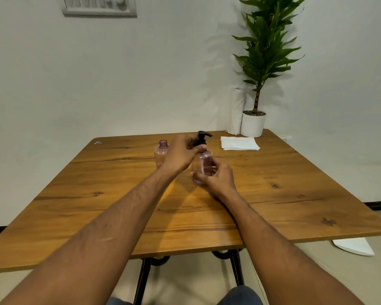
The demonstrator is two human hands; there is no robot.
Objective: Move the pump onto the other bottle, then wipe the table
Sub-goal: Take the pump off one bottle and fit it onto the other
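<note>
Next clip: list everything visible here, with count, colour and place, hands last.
pump bottle: one, clear pink, table middle, held
pump: one, black, on the held bottle's neck
open bottle: one, clear pink, no cap, left of the held one
cloth: one, white, folded, far right of table
potted plant: one, green in white pot, far right corner
paper roll: one, white, beside the pot
table: one, brown wood
left hand: grips the pump collar
right hand: holds the pump bottle's base

Soft even light, faint shadows, wide-angle bowing at edges.
</note>
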